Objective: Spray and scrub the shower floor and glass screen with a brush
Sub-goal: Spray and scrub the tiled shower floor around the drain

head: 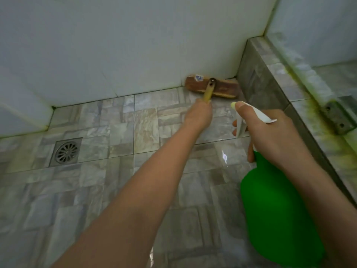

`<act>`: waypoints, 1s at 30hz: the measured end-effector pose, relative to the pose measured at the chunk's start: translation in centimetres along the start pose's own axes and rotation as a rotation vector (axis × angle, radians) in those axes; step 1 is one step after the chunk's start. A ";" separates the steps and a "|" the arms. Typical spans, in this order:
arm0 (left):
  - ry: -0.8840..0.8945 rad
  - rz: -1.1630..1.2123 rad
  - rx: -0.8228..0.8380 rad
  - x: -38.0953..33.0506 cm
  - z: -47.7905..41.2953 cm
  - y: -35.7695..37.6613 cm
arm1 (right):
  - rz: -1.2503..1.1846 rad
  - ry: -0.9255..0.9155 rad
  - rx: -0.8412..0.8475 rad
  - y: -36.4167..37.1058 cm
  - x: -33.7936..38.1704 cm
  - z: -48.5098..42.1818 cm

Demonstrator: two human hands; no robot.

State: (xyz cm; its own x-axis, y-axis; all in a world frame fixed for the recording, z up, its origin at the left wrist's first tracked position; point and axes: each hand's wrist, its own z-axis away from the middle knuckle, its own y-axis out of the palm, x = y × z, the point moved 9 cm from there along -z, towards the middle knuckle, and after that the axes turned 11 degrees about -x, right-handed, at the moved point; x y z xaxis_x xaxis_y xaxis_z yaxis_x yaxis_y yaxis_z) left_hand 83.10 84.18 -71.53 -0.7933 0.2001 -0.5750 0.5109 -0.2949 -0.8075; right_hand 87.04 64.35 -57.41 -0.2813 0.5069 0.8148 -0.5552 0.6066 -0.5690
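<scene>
Grey tiled shower floor (81,190), left hand (199,117) tight around brush (224,89), right hand (270,136) around sprayer (276,209)

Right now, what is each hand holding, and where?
Left hand grips the brush by its handle; right hand holds the green spray bottle at its neck.

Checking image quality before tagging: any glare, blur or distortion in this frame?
Head view: dim, greenish light; a small glare spot on the shower floor; wall edges bow from the wide-angle lens; the green spray bottle close to the camera looks soft, the brush head sharper.
</scene>
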 end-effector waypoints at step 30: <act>-0.071 -0.257 -0.239 27.8 -2.6 -19.1 | -0.007 -0.200 0.268 22.1 10.5 3.9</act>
State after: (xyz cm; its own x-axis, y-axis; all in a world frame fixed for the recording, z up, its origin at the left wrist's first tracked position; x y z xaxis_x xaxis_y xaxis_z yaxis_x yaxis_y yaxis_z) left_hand 52.14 97.77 -72.39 -0.9227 0.1715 -0.3451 0.3478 -0.0149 -0.9374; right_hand 68.73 80.69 -61.05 -0.4099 0.3569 0.8394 -0.7364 0.4136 -0.5355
